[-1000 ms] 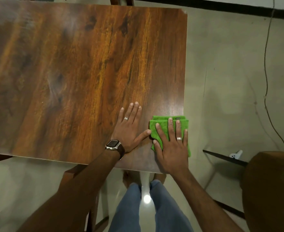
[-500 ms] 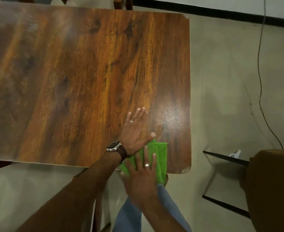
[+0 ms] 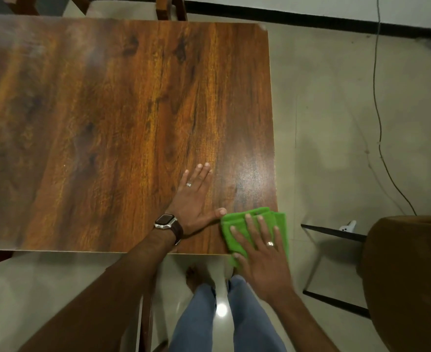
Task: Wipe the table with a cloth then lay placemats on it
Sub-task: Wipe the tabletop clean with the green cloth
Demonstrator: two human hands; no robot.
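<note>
My right hand (image 3: pixel 261 252) is flat on the cloth (image 3: pixel 255 224), fingers straight and a bit spread, so the pressure covers the whole folded pad. It's at the table's (image 3: pixel 123 123) near right corner, hanging over both edges to catch the rim. Left hand (image 3: pixel 196 196) is open too, palm down just beside it, thumb touching the cloth, bracing me. No placemats in sight.

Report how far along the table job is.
Done: nothing can be confirmed finished; the wooden table shows no clear wiped area.
In hand: wiping. The right hand presses flat on the folded green cloth at the table's near right corner, part of it overhanging the edge. The left hand rests flat on the top beside it.
Left: laying placemats; none are in view.
</note>
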